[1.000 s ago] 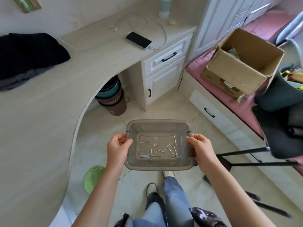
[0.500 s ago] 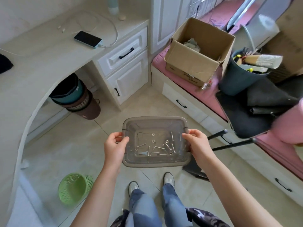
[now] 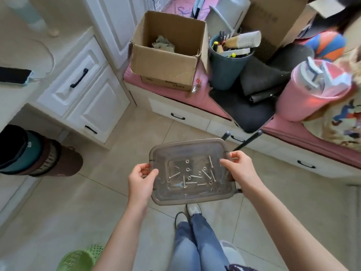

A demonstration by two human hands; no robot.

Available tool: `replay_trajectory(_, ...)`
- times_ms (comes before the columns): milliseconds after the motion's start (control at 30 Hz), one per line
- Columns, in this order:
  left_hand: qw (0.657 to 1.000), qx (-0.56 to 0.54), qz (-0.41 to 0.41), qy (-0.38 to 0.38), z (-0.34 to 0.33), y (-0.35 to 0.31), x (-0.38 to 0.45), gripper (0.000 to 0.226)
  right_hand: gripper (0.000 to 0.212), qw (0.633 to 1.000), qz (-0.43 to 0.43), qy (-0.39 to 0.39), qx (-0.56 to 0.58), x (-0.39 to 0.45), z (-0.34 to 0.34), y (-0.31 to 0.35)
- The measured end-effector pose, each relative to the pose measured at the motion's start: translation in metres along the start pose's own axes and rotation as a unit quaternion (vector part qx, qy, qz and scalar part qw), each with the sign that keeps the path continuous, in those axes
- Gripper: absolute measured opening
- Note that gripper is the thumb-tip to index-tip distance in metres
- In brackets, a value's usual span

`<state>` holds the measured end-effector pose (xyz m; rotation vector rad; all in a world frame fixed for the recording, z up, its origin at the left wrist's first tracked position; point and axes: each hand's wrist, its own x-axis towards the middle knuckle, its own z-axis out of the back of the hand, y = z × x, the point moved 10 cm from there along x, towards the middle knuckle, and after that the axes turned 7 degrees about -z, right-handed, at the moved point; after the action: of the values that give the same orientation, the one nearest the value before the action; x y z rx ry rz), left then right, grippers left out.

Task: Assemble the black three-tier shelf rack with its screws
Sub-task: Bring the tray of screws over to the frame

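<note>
Hardware being carried, rack not yet begun.

Head view: left hand [image 3: 141,182] and right hand [image 3: 239,169] curl their fingers round the side rims of a clear plastic tray [image 3: 192,199], held level above the floor; loose screws [image 3: 192,176] and washers lie scattered in it. Next, I'd judge, it needs setting down gently beside the black rack legs [image 3: 246,141] just beyond. Far off, a cardboard box [image 3: 166,61] holds crumpled paper.

Open tiled floor [image 3: 97,202] beneath hands [image 3: 192,178]
</note>
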<state>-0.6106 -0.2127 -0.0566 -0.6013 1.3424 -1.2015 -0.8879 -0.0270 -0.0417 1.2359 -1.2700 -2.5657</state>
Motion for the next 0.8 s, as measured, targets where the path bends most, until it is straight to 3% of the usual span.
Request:
replay_trajectory(467, 0.989, 0.04, -0.065, 0.129, -0.146, -0.038, -0.036, 0.019, 0.012, 0.98, -0.036, -0.116, 0.157, -0.022, 0.14, -0.062)
replay_trajectory(800, 0.984, 0.054, -0.092, 0.142, -0.269, -0.047, -0.108, 0.016, 0.016, 0.967, -0.047, -0.141, 0.205, -0.004, 0.266, -0.106)
